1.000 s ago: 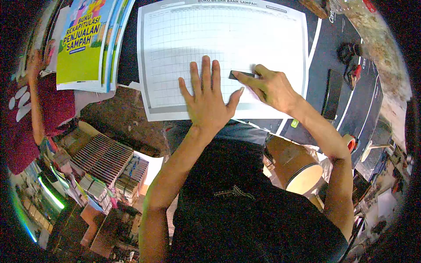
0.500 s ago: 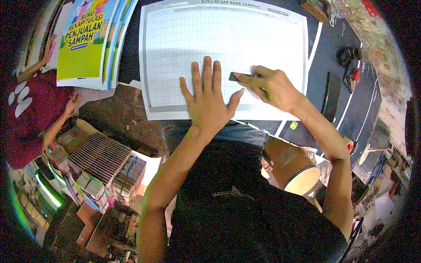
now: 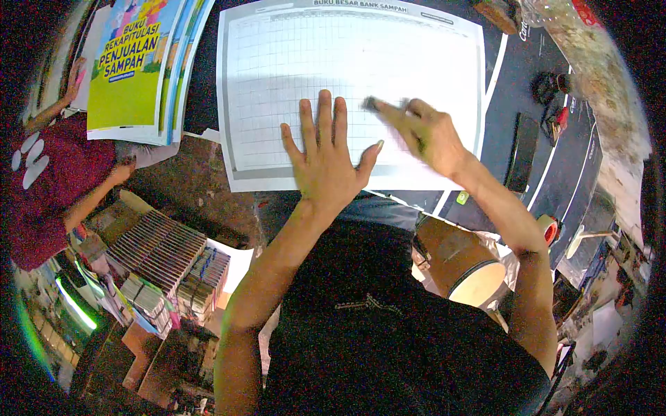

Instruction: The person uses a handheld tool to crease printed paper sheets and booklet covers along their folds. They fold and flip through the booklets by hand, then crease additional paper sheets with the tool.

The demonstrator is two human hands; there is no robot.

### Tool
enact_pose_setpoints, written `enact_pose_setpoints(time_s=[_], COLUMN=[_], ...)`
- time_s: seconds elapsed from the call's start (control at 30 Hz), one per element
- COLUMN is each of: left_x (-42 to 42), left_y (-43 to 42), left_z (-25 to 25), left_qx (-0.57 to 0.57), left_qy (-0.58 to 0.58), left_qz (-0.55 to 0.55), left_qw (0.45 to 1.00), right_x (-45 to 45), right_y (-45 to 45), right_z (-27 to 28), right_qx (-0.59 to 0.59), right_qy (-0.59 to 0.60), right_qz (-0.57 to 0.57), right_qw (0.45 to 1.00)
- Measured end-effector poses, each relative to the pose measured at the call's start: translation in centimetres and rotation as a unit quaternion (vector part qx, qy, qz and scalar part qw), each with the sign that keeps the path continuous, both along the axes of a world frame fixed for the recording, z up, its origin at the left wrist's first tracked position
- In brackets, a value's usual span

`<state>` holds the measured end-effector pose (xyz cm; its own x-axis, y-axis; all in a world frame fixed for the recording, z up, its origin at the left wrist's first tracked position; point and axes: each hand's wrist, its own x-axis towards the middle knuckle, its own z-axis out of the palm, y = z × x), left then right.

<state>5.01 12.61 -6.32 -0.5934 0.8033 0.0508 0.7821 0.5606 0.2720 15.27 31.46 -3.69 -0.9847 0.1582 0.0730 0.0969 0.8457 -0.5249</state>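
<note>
We are spreading our empty left hand across the widthwise sheet, while our right hand, alongside, is pinching a blurred dark block.

One head-worn camera supplies the single view. It looks from above the person's shirt, facing forward and steeply downward. The left hand and right hand lie at close range, just above frame centre. The wide, curved field extends well beyond both hands on either side, darkening at its rounded edges.
</note>
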Motion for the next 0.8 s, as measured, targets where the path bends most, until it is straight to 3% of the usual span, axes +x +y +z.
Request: enact_pose_setpoints(time_s=[0.13, 0.23, 0.33, 0.43, 0.8], left_x=[-0.1, 0.0, 0.0, 0.1, -0.1], left_y=[0.0, 0.0, 0.0, 0.0, 0.1], left_z=[0.3, 0.3, 0.2, 0.1, 0.4], left_qx=[-0.001, 0.002, 0.007, 0.009, 0.002], left_qy=[-0.006, -0.010, -0.007, -0.003, 0.017], left_qz=[0.000, 0.000, 0.001, 0.002, -0.002], left_qw=[1.000, 1.000, 1.000, 1.000, 1.000], right_x=[-0.2, -0.1, 0.0, -0.4, -2.4], right_y=[0.5, 1.0, 1.2, 1.3, 1.2], right_z=[1.4, 1.5, 0.4, 1.9, -0.5], right_qx=[-0.052, -0.006, 0.061, 0.114, 0.183], right_qy=[-0.079, -0.059, 0.042, -0.164, -0.034], right_qz=[0.032, 0.085, 0.082, 0.047, 0.128], right_qw=[0.995, 0.995, 0.994, 0.979, 0.974])
